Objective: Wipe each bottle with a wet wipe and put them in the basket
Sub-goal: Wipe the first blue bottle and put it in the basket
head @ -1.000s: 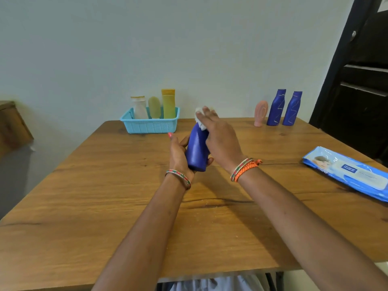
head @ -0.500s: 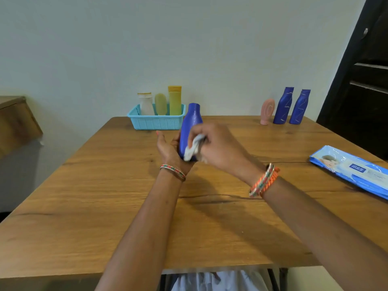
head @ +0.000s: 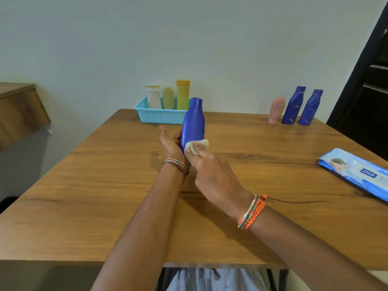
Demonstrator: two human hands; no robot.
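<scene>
Blue bottle (head: 193,122) in left hand (head: 171,143), wet wipe (head: 197,145) in right hand (head: 214,175)

Soft even daylight, slight blur, edges warped.

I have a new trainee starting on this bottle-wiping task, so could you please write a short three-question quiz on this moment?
1. True or false: the blue bottle in hand already stands in the basket.
2. How many bottles stand in the basket?
3. The right hand presses the wet wipe on the bottle's: A) top B) lower part C) cap

Key: 1 false, the left hand holds it above the table. 2 three. 3 B.
</scene>
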